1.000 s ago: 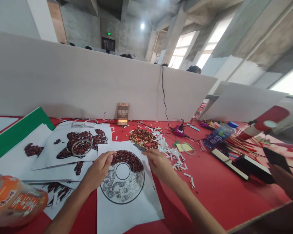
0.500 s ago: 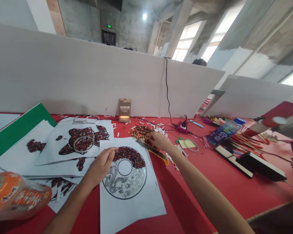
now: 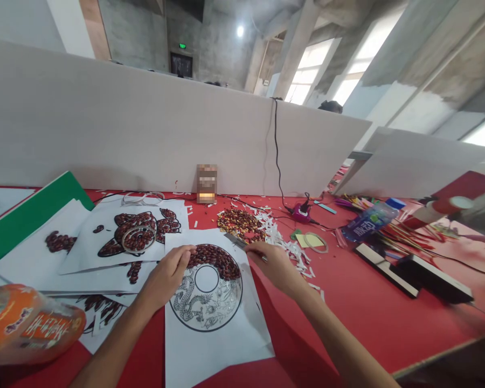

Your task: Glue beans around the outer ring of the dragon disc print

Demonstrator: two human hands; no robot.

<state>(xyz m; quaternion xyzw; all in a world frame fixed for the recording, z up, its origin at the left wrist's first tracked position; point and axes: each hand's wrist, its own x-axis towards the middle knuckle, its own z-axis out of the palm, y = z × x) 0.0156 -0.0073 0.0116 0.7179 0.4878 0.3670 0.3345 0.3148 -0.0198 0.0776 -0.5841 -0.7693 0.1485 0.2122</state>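
Note:
A sheet of white paper (image 3: 218, 355) carries a printed ring with dragon line art (image 3: 194, 302); dark red beans (image 3: 222, 261) cover the ring's upper part. My left hand (image 3: 170, 272) rests on the sheet's left side, fingers curled and pressed together, tips at the upper left end of the beans. What lies between those fingertips is hidden. Just right of the sheet, my right hand (image 3: 272, 264) is closed round the handle of a utility knife. Its metal blade (image 3: 235, 241) points left over the paper's upper right corner; the handle is hidden under my hand.
Loose mixed beans (image 3: 242, 223) and white paper scraps (image 3: 293, 248) lie behind my right hand. Bean-covered drawings (image 3: 137, 231) and a plastic jar (image 3: 32, 323) are on the left. A bottle (image 3: 374, 218), a purple plug adapter (image 3: 302, 213) and a black box (image 3: 434, 277) stand right.
My right hand has come back from the loose bean pile toward me and closed over the knife's handle. My left hand and the sheet have stayed in place.

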